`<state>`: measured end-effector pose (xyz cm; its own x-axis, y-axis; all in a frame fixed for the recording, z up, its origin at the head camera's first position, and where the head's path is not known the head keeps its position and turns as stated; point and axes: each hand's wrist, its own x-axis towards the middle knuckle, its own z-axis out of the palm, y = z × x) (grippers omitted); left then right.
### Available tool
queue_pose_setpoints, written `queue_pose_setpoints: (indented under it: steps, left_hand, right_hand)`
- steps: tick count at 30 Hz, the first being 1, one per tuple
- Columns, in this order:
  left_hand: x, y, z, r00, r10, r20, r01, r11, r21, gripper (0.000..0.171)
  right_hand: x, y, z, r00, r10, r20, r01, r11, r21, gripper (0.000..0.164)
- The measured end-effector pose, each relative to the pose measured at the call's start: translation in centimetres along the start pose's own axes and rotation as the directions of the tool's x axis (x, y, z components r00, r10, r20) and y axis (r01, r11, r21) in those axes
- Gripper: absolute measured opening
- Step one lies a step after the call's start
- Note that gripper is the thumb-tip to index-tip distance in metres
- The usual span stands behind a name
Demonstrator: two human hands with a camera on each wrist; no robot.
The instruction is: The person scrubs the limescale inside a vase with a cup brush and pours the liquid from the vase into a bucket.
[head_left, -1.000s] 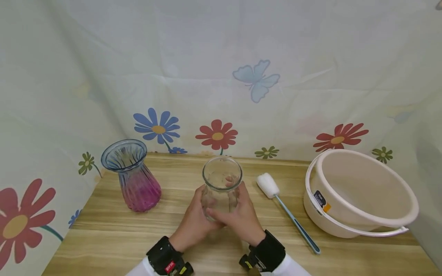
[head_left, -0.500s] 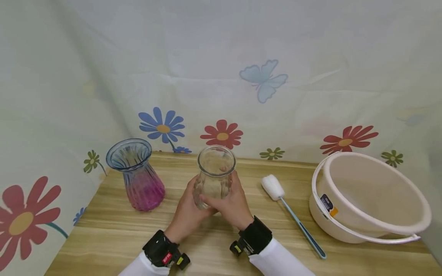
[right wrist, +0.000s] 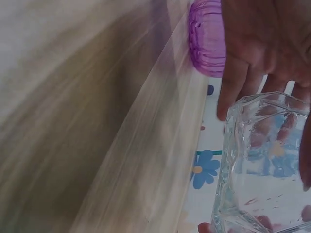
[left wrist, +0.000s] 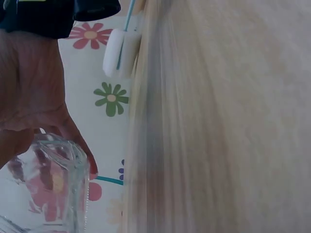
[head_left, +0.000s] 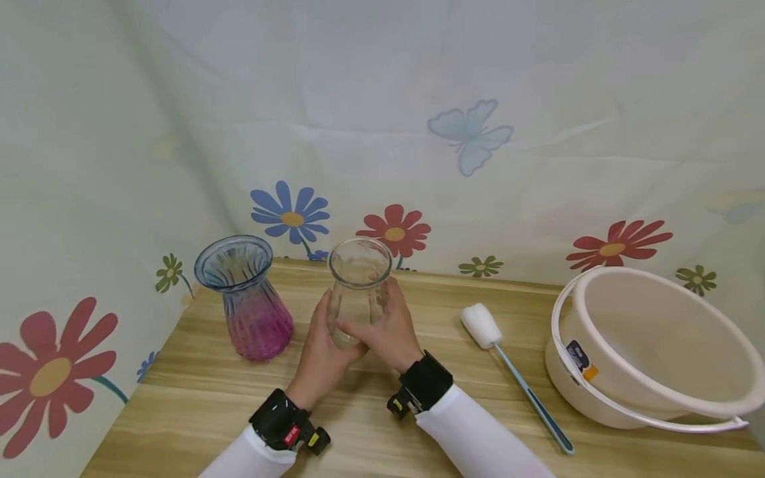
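A clear glass vase point(head_left: 354, 299) with a flared round rim is held upright between both hands. My left hand point(head_left: 321, 362) grips its left side, and my right hand point(head_left: 388, 332) grips the right side with the thumb across the front. In the wrist views, backdrop shows between the table and the thick glass base point(right wrist: 267, 160), so the vase is off the table. Left of the hands, a blue-to-pink ribbed glass vase point(head_left: 258, 318) stands on the wooden table point(head_left: 358, 425). A sponge brush point(head_left: 481, 325) with a blue handle lies to the right.
At the far right stands a cream plastic bucket point(head_left: 597, 392) with its handle lowered along the front. A white flowered cloth point(head_left: 358, 119) hangs behind the table and down its left side.
Both hands, holding the clear vase, have moved up and left, closer to the blue-pink vase. The rest of the scene has shifted slightly right as the head view turned.
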<state>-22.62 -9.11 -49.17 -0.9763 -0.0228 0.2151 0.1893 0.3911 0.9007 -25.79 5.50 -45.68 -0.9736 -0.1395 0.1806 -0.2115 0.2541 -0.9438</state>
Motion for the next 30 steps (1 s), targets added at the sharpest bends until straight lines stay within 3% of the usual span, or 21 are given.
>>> queue_pose_setpoints:
  steps: [11, 16, 23, 30]
  left_hand:
    - [0.9, -0.6, -0.5, 0.997, -0.053, -0.047, 0.054, 0.998, 0.017, 0.106]
    - [1.9, -0.9, -0.5, 0.991, -0.075, -0.108, 0.077, 0.997, 0.02, 0.105]
    - [3.3, -1.4, -0.4, 0.976, -0.048, -0.211, 0.054, 0.998, 0.023, 0.098]
    - [3.9, -1.8, -0.4, 0.963, -0.003, -0.268, 0.013, 0.999, 0.037, 0.09]
  right_hand:
    - [2.1, 0.9, 2.1, 1.0, 0.01, 0.002, -0.01, 0.999, 0.038, 0.104]
    - [3.2, 1.0, 3.1, 1.0, 0.016, 0.011, -0.016, 1.0, 0.011, 0.104]
    - [4.9, 0.9, 4.2, 0.999, -0.034, 0.001, 0.034, 0.999, -0.016, 0.096]
    - [6.0, 1.3, 5.0, 1.0, -0.001, 0.02, 0.002, 0.999, -0.054, 0.098]
